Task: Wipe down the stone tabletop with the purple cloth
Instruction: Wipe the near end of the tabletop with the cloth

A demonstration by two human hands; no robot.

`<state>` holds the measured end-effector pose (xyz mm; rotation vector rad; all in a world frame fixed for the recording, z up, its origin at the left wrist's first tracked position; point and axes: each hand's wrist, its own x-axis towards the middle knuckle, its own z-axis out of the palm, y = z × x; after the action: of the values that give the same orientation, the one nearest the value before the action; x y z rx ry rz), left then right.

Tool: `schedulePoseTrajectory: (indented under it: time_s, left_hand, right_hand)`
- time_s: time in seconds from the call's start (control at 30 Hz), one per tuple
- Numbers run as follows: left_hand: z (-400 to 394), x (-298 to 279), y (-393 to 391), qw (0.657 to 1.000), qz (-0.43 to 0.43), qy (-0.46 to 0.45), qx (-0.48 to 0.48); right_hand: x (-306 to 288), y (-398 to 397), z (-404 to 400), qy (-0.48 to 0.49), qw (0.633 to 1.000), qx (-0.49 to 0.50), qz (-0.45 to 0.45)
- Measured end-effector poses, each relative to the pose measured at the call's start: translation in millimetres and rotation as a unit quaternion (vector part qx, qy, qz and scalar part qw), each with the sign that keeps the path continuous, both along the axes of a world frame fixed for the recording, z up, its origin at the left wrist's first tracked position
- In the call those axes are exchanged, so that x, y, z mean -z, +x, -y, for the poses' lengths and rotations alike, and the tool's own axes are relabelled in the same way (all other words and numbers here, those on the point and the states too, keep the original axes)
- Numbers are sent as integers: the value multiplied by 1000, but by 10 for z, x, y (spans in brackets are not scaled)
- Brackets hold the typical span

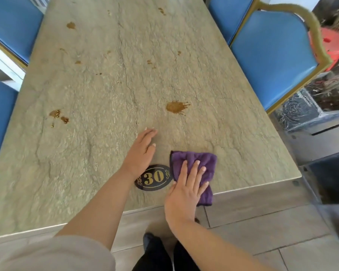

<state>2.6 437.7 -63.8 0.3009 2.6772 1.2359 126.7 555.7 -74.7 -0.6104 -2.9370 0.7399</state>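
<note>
1. We stand at the near edge of a long stone worktop (110, 90), grey-green and rough in grain; the oval number plaque marked 30 (154, 178) near that edge is our landmark.
2. Blue padded chairs with gold frames flank the worktop: one (272, 55) far beyond the plaque on the right, one (12, 22) far beyond it on the left.
3. Our right hand (186, 188) lies just right of the plaque, palm down, its fingers (194, 169) straight and slightly spread, pressing on the cloth.
4. Our left hand (142, 151) lies flat on the stone just beyond the plaque, fingers (150, 133) straight and close together, holding nothing; the wrist covers the plaque's upper left rim.
5. The purple cloth (202, 159), folded, sits touching the plaque's right side, its near end hanging over the worktop edge.
6. A brown splash (175, 107) marks the stone beyond the plaque, slightly right.
7. Smaller brown spots (57, 115) lie beyond and well left of the plaque, with more (70, 25) near the far end.
</note>
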Motion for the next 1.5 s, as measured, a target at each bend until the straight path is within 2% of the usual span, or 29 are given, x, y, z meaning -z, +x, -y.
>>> schedulePoseTrajectory:
  time_s: [0.07,0.13,0.27,0.37,0.47,0.53,0.6,0.67,0.73,0.77,0.83,0.93,1.0,1.03,1.1,1.17,1.2,1.23,1.3,1.37,1.5]
  left_hand:
    - [229,34,67,998,-46,-33,-16]
    - [494,65,107,994,-74,-72,-39]
    - [896,71,140,983,-67,-128,-110]
    - [1050,65,159,981,-68,-111,-144]
    - [1124,135,166,978,-74,-128,-144]
    - [1132,185,161,975,-78,-163,-127]
    - [1132,199,146,973,-77,-181,-120]
    - [1126,193,148,971,-77,-195,-113]
    - [1121,182,154,968,-82,-215,-101]
    - [1120,185,153,966,-82,-224,-97]
    - [1101,177,127,967,-64,-220,-114]
    - [992,123,12,964,-11,-165,-207]
    - [850,64,-63,958,-1,-159,-237]
    - [772,37,-92,957,5,-164,-238]
    - [606,-1,-146,963,18,-158,-219]
    - [446,-20,-200,974,10,-139,-179]
    - [369,-23,-235,979,-5,-133,-156]
    - [288,-31,-276,982,-24,-133,-134]
    - [145,-23,-379,982,-51,-148,-101]
    - [15,-15,-527,979,-49,-171,-98]
    - [-149,20,-881,967,6,-208,-147]
  right_hand:
    - [-59,-415,74,-36,999,-29,18]
    - [-43,-947,-5,-26,996,-76,24]
    - [-145,-1694,-29,-76,986,-110,100]
    - [-93,-1549,450,-52,979,-186,61]
    - [-7,-1180,860,-52,930,-364,5]
    - [-6,-1217,759,-39,901,-433,-20]
    - [17,-1422,552,12,912,-409,-22]
    - [0,-1636,407,55,954,-296,9]
    - [-31,-1719,476,70,977,-196,56]
    - [-39,-1669,574,75,977,-189,71]
    - [-46,-1406,752,79,960,-263,59]
    - [-66,-959,661,55,893,-446,41]
    - [-75,-962,328,41,875,-480,46]
    - [-58,-1037,137,57,886,-459,36]
    - [-41,-1250,-203,105,933,-341,41]
    - [-97,-1392,-333,85,974,-187,95]
    - [-120,-1403,-312,62,983,-141,101]
    - [-133,-1353,-277,51,986,-134,88]
    - [-112,-1149,-243,80,972,-218,42]
    - [-49,-1012,-375,115,952,-283,33]
    - [-4,-1498,-876,153,969,-187,47]
